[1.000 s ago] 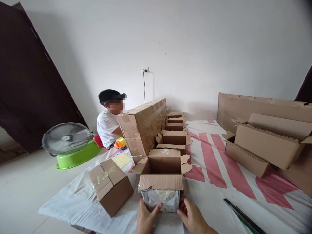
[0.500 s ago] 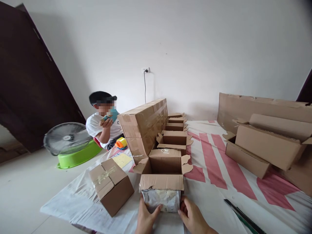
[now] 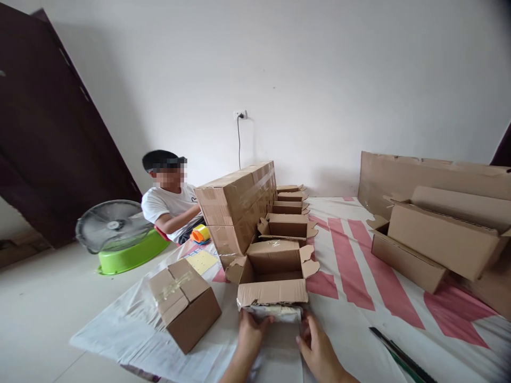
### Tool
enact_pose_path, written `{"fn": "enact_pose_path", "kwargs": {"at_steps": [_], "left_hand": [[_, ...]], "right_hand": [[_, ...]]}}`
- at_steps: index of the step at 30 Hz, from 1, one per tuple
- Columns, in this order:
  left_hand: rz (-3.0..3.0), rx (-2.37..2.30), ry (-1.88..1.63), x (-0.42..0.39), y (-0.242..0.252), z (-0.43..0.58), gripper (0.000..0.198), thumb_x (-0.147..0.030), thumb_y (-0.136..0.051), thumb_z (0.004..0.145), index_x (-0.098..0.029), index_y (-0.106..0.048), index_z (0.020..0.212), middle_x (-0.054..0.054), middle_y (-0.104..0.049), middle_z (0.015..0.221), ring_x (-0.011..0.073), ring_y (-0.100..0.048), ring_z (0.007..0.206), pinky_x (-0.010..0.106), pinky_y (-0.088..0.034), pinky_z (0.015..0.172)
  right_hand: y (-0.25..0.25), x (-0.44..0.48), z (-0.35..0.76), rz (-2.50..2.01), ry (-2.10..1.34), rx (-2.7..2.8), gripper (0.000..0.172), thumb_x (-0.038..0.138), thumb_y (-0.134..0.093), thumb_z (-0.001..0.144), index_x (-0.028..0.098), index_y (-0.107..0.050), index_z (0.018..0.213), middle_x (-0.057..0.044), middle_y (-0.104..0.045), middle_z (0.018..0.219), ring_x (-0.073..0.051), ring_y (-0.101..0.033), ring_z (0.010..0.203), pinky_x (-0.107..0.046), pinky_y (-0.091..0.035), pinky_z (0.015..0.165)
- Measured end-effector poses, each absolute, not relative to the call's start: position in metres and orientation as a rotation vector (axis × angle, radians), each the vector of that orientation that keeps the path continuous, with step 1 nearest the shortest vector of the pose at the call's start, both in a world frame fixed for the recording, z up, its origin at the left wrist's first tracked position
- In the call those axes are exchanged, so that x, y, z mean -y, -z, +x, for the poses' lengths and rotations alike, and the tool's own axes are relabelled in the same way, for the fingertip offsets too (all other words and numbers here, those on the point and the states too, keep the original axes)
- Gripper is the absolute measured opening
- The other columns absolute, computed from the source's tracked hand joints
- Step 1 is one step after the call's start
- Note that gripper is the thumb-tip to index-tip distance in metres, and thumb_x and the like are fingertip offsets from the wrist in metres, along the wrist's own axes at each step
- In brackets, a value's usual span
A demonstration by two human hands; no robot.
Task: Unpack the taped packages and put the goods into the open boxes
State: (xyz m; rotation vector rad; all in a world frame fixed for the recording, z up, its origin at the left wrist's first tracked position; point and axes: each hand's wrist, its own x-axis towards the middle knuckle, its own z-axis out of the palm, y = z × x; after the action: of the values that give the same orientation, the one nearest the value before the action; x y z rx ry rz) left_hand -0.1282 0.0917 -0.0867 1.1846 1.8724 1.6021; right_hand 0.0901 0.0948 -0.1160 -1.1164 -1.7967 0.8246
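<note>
Directly in front of me is an open cardboard box [image 3: 273, 291], its flaps spread and its inside facing up. A pale, papery patch [image 3: 279, 313] covers its near side, seen at a steep angle. My left hand [image 3: 252, 334] grips the lower left of that near side, thumb on the pale patch. At the right corner, my right hand [image 3: 318, 346] has its fingers curled against the box, partly hidden by it. Left of my hands sits a closed, taped cardboard box [image 3: 186, 303].
Behind the open box, more open boxes [image 3: 285, 227] line up beside a stack of taped boxes [image 3: 239, 205]. A utility knife [image 3: 399, 354] lies at right, with large empty cartons [image 3: 439, 234] beyond. A person [image 3: 171, 199] sits at left near a fan [image 3: 115, 226].
The open box has shifted slightly right and tilted, so its pale near side shows less. Both hands moved with it. The other person has lowered the hand and the blue item from the face.
</note>
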Motion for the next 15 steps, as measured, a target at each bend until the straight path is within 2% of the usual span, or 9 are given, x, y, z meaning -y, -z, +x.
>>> {"fn": "enact_pose_path", "kwargs": {"at_steps": [3, 6, 11, 15], "left_hand": [[1.246, -1.806, -1.590, -0.115, 0.080, -0.128, 0.053, -0.044, -0.075, 0.053, -0.019, -0.059, 0.097, 0.012, -0.069, 0.104, 0.0353, -0.063, 0.109, 0.050, -0.049, 0.098], [1.293, -1.761, -1.557, -0.124, 0.076, -0.129, 0.045, -0.043, -0.076, 0.051, -0.021, -0.063, 0.088, 0.009, -0.073, 0.097, 0.0329, -0.067, 0.100, 0.047, -0.052, 0.093], [1.213, -1.910, -1.571, -0.114, 0.080, -0.129, 0.048, -0.047, -0.077, 0.051, -0.017, -0.063, 0.087, 0.014, -0.071, 0.095, 0.0389, -0.064, 0.101, 0.052, -0.049, 0.091], [1.206, -1.937, -1.616, -0.109, 0.082, -0.124, 0.053, -0.045, -0.077, 0.052, -0.015, -0.062, 0.093, 0.016, -0.069, 0.099, 0.0383, -0.063, 0.104, 0.049, -0.049, 0.092]], "right_hand": [[0.125, -0.100, 0.090, -1.056, -0.765, 1.746, 0.055, 0.022, -0.051, 0.081, 0.019, -0.043, 0.136, -0.013, -0.067, 0.111, -0.024, -0.068, 0.083, -0.042, -0.056, 0.086], [0.127, -0.101, 0.089, -1.042, -0.763, 1.759, 0.055, 0.020, -0.050, 0.081, 0.020, -0.042, 0.136, -0.012, -0.066, 0.109, -0.023, -0.068, 0.083, -0.042, -0.056, 0.087], [0.121, -0.097, 0.090, -1.047, -0.774, 1.719, 0.049, 0.022, -0.050, 0.082, 0.021, -0.045, 0.131, -0.009, -0.063, 0.097, -0.023, -0.066, 0.084, -0.034, -0.057, 0.069], [0.117, -0.096, 0.092, -1.063, -0.748, 1.711, 0.042, 0.022, -0.051, 0.082, 0.022, -0.048, 0.124, -0.009, -0.061, 0.103, -0.022, -0.064, 0.084, -0.034, -0.056, 0.068]]}}
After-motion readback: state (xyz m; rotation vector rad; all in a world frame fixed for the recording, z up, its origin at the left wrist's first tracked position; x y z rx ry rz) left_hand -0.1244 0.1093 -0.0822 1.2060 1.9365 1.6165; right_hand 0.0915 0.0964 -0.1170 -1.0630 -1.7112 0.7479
